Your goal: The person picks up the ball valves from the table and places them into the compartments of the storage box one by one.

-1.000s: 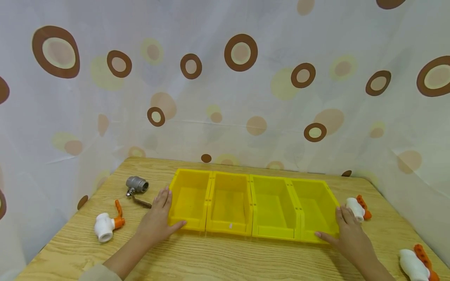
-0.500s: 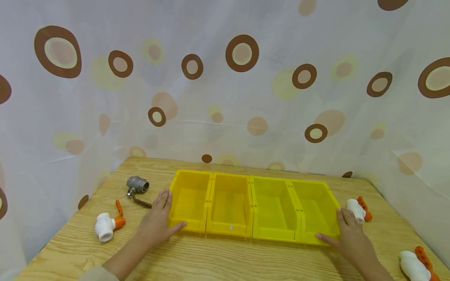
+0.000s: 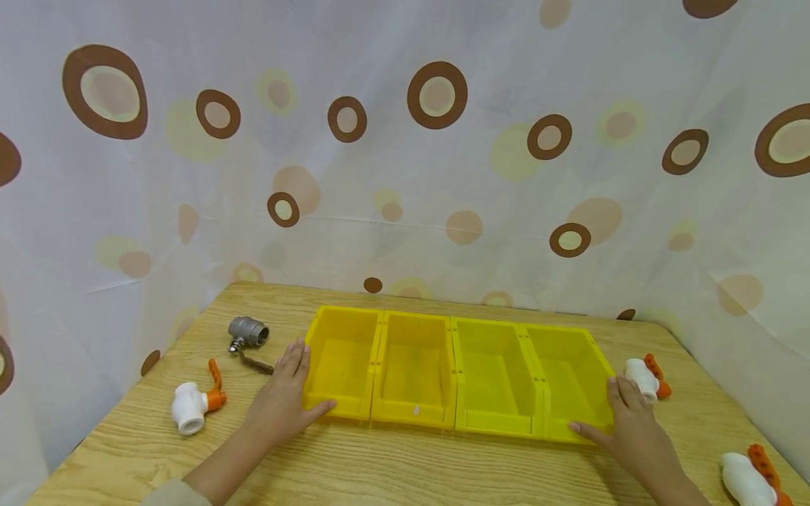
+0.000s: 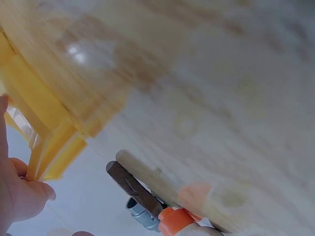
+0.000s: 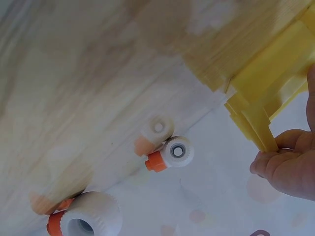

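Four-sided yellow storage bins (image 3: 414, 414) stand side by side in one row on the wooden table, open tops upward, with nothing inside. At the left end my left hand (image 3: 281, 397) grips the outer bin, fingers along its side and thumb at the front rim. My right hand (image 3: 639, 425) holds the opposite end bin the same way. The left wrist view shows the left hand (image 4: 22, 196) at the yellow bin's edge (image 4: 54, 142); the right wrist view shows the right hand (image 5: 290, 162) at the other edge (image 5: 256, 123).
Left of the bins lie a grey metal ball valve (image 3: 248, 331) with a brown lever and a white plastic valve (image 3: 188, 409) with an orange handle. Two similar white valves lie right: one behind the right hand (image 3: 642, 378), another white valve (image 3: 747, 479) nearer. A patterned curtain (image 3: 405, 176) surrounds the table.
The right end of the bin row and the right hand shift very slightly toward the right and front of the head view; the grips look the same.
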Action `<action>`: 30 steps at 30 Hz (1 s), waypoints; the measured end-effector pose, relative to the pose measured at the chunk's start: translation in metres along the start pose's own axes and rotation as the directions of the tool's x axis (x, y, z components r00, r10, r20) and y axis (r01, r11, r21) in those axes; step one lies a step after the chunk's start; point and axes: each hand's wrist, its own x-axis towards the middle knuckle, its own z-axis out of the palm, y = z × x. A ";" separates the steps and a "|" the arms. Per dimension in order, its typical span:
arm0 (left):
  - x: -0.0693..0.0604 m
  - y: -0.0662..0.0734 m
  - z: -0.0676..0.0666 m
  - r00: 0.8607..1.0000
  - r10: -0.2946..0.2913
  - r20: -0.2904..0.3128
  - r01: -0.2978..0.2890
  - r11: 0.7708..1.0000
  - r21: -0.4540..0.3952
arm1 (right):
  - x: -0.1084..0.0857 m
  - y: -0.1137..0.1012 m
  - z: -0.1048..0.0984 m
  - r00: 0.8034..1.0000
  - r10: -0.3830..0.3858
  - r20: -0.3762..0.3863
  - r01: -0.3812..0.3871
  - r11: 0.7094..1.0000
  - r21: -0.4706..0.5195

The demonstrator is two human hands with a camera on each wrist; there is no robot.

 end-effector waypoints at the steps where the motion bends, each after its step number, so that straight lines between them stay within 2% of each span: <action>1: 0.000 0.000 0.000 1.000 0.001 0.001 -0.001 1.000 0.002 | 0.000 0.000 0.000 1.000 0.001 0.000 -0.001 1.000 0.001; 19: -0.002 0.001 -0.002 1.000 -0.003 0.016 0.003 1.000 0.000 | -0.005 -0.001 0.000 1.000 -0.003 -0.004 0.003 1.000 -0.001; 30: -0.004 0.000 -0.001 1.000 0.005 0.010 -0.006 1.000 0.015 | -0.006 -0.002 -0.002 1.000 0.017 0.013 -0.016 0.999 -0.035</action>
